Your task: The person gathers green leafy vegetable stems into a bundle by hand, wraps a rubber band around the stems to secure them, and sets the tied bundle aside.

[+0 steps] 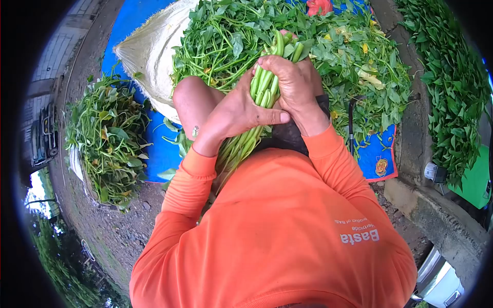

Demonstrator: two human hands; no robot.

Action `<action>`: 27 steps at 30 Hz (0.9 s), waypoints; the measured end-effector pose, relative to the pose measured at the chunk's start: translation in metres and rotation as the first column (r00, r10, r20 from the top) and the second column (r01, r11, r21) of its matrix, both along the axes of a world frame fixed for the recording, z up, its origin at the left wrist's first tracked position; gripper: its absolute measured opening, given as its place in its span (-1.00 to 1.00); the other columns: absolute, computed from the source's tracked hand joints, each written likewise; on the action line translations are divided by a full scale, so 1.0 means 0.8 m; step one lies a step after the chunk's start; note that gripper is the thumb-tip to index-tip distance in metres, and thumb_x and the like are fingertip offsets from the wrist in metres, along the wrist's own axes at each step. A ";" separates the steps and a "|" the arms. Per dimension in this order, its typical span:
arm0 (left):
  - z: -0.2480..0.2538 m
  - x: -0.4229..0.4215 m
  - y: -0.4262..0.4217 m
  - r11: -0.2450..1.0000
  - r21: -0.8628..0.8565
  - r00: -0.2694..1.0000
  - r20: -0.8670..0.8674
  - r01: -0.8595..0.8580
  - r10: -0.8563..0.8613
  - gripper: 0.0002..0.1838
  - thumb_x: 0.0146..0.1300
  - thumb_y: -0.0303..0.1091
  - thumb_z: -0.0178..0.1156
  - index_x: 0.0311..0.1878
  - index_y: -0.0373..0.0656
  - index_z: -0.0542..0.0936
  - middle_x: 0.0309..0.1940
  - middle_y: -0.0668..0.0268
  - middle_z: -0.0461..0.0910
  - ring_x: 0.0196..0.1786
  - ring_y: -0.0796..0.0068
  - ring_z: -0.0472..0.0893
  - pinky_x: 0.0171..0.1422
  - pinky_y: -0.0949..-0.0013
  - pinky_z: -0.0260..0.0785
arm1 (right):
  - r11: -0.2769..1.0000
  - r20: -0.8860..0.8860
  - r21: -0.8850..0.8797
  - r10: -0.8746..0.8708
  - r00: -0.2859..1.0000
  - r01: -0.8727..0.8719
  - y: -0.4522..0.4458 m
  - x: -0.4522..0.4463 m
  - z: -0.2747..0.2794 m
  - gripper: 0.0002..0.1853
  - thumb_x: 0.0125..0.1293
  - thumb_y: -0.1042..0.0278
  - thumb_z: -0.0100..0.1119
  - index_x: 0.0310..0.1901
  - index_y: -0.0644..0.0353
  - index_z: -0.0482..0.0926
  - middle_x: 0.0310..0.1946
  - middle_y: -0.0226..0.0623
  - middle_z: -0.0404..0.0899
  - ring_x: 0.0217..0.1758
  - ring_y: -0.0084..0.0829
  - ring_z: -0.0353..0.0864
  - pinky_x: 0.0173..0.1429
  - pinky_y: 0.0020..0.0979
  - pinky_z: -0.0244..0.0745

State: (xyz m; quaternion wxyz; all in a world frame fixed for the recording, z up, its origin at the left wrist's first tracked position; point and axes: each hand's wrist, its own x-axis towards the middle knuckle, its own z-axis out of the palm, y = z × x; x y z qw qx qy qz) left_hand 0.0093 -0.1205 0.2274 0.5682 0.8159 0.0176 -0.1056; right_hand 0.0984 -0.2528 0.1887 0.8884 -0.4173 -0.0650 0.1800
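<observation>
A bunch of long green stems (264,90), which look like leafy vegetable stalks, stands tilted in front of my orange shirt. My left hand (239,110) is wrapped around its lower part, thumb stretched across toward the right. Higher up, my right hand (292,82) grips the same bunch, with its thumb over the stems near their thick ends. The thin trailing ends (239,149) hang down toward my lap. Just beyond both hands lies a large heap of leafy greens (221,43), some leaves yellowed.
Under the heap spreads a blue tarp (156,138), with a whitish sack (154,51) on it. Another pile of greens (108,138) sits at left. Rubber bands (381,167) lie at the tarp's right corner, near a dark curved tool (351,120). A concrete curb (418,197) runs along the right.
</observation>
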 end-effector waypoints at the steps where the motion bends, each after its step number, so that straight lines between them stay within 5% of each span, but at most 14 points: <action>1: -0.010 0.001 -0.001 1.000 -0.008 0.999 0.030 -0.028 0.028 0.02 0.02 -0.08 0.70 0.46 -0.38 0.41 0.16 0.11 0.67 0.20 0.25 0.67 0.37 0.27 0.52 | 0.999 0.041 -0.043 -0.028 0.999 0.030 0.004 0.003 0.000 -0.28 0.14 0.64 0.42 0.36 0.29 0.34 -0.20 -0.33 0.62 -0.25 -0.44 0.71 -0.08 -0.35 0.75; 4: -0.024 0.004 0.008 0.998 0.062 0.999 -0.040 0.028 -0.026 -0.31 0.04 -0.27 0.61 0.23 -0.32 0.58 -0.05 0.17 0.73 -0.01 0.28 0.72 0.17 0.24 0.60 | 0.992 0.090 -0.063 -0.106 0.990 0.112 0.013 -0.003 0.000 -0.49 0.28 0.65 0.40 0.24 0.28 0.47 -0.18 -0.30 0.71 -0.23 -0.49 0.76 -0.12 -0.42 0.73; 5: -0.027 0.002 0.009 0.997 -0.079 0.994 -0.105 0.020 -0.028 -0.40 0.05 -0.32 0.58 0.16 -0.31 0.60 -0.12 0.19 0.73 -0.08 0.30 0.72 0.11 0.25 0.61 | 0.993 0.076 -0.059 -0.093 0.993 0.098 0.012 -0.005 0.001 -0.50 0.29 0.64 0.42 0.23 0.27 0.46 -0.18 -0.30 0.70 -0.23 -0.49 0.76 -0.13 -0.43 0.73; 6: -0.028 0.000 0.011 0.976 -0.216 0.985 -0.168 -0.001 -0.036 -0.48 0.05 -0.36 0.54 0.09 -0.30 0.63 -0.19 0.20 0.73 -0.15 0.33 0.72 0.04 0.26 0.61 | 0.987 0.075 -0.160 0.014 0.997 -0.002 0.005 -0.001 -0.005 -0.43 0.35 0.54 0.45 0.34 0.26 0.44 0.02 -0.28 0.69 -0.01 -0.45 0.76 0.10 -0.29 0.72; 9: -0.010 -0.001 0.031 0.893 -0.447 0.959 -0.272 -0.056 -0.077 -0.57 0.08 -0.50 0.47 0.06 -0.29 0.64 -0.29 0.21 0.72 -0.26 0.40 0.72 -0.08 0.30 0.61 | 0.959 -0.034 0.127 0.259 0.965 -0.252 -0.032 0.018 0.006 -0.21 0.41 0.33 0.50 0.57 0.20 0.31 0.30 -0.21 0.60 0.29 -0.33 0.65 0.42 -0.02 0.56; 10: -0.005 -0.002 0.044 0.871 -0.490 0.954 -0.280 -0.049 -0.103 -0.51 0.10 -0.52 0.47 0.14 -0.29 0.60 -0.26 0.19 0.72 -0.26 0.37 0.72 -0.08 0.28 0.63 | 0.972 -0.109 0.041 0.236 0.966 -0.233 -0.048 0.022 0.029 0.32 0.15 0.02 0.73 0.73 0.28 -0.02 0.46 0.01 0.44 0.46 -0.25 0.52 0.63 -0.09 0.33; 13: 0.008 -0.004 0.066 0.865 -0.497 0.940 -0.322 -0.064 -0.115 -0.44 0.11 -0.56 0.45 0.22 -0.31 0.56 -0.24 0.15 0.71 -0.27 0.32 0.72 -0.11 0.28 0.63 | 0.776 0.681 -0.515 0.112 0.724 0.364 -0.078 0.035 0.034 0.29 0.07 -0.12 0.73 0.72 0.16 0.15 0.58 0.09 0.26 0.51 -0.16 0.49 0.61 -0.10 0.35; 14: 0.015 -0.004 0.068 0.880 -0.471 0.932 -0.344 -0.061 -0.119 -0.44 0.12 -0.56 0.45 0.23 -0.30 0.55 -0.24 0.15 0.71 -0.27 0.31 0.71 -0.11 0.27 0.62 | 0.697 0.884 -0.434 0.208 0.418 0.571 -0.071 0.026 0.061 -0.15 0.13 0.04 0.69 0.46 0.09 0.60 0.48 -0.03 0.46 0.48 -0.15 0.53 0.51 -0.12 0.46; 17: 0.008 -0.013 0.069 0.894 -0.449 0.917 -0.358 -0.005 -0.175 -0.37 0.14 -0.54 0.46 0.32 -0.29 0.52 -0.23 0.16 0.72 -0.26 0.35 0.70 -0.12 0.27 0.60 | 0.800 0.913 -0.401 0.387 0.127 0.446 -0.052 0.045 0.042 -0.64 0.27 0.28 0.56 0.09 0.14 0.80 0.18 -0.19 0.71 0.32 -0.13 0.65 0.36 -0.14 0.58; 18: 0.005 -0.017 0.069 0.883 -0.469 0.922 -0.326 0.034 -0.209 -0.35 0.14 -0.54 0.47 0.34 -0.29 0.52 -0.22 0.16 0.73 -0.25 0.35 0.71 -0.11 0.28 0.60 | 0.828 0.918 -0.389 0.314 0.241 0.403 -0.053 0.055 0.055 -0.93 0.35 0.47 0.43 -0.16 0.20 0.81 -0.12 -0.27 0.79 0.10 -0.13 0.74 0.21 -0.17 0.66; 20: 0.043 -0.030 0.062 0.950 -0.281 0.946 -0.250 0.134 -0.207 -0.55 0.14 -0.45 0.51 0.10 -0.28 0.62 -0.27 0.24 0.75 -0.25 0.43 0.71 -0.05 0.34 0.62 | 0.793 0.777 -0.463 0.149 0.611 0.396 -0.073 0.093 0.074 -0.83 0.45 0.41 0.45 0.00 0.24 0.79 -0.07 -0.28 0.80 0.07 -0.20 0.75 0.31 -0.26 0.62; 22: 0.074 -0.063 0.087 0.962 -0.235 0.953 -0.297 -0.139 0.065 -0.40 0.05 -0.37 0.57 0.18 -0.28 0.60 -0.19 0.25 0.75 -0.22 0.40 0.71 -0.02 0.34 0.61 | 0.729 0.740 -0.428 -0.057 0.671 0.534 -0.118 0.192 0.048 -0.77 0.53 0.34 0.38 0.10 0.24 0.79 0.06 -0.11 0.80 0.17 -0.04 0.75 0.37 -0.18 0.60; 24: 0.082 -0.105 0.151 0.922 -0.127 0.916 -0.226 -0.366 0.332 -0.37 -0.05 -0.24 0.58 0.12 -0.28 0.65 -0.20 0.21 0.75 -0.21 0.33 0.74 -0.02 0.27 0.64 | 0.133 0.816 -0.547 0.307 0.490 0.826 -0.179 0.277 0.020 -0.57 0.50 0.19 0.38 0.28 0.24 0.73 0.20 0.04 0.76 0.31 0.07 0.72 0.45 -0.09 0.55; 27: 0.132 -0.167 0.188 0.639 -0.054 0.633 0.102 -0.767 0.768 -0.46 0.13 -0.16 0.45 0.11 -0.31 0.67 -0.14 0.18 0.72 -0.04 0.33 0.72 0.14 0.25 0.60 | -0.227 0.657 -0.476 0.550 0.516 0.849 -0.190 0.323 -0.039 -0.36 0.44 0.01 0.38 0.42 0.23 0.63 0.29 0.12 0.71 0.40 0.09 0.67 0.50 -0.08 0.49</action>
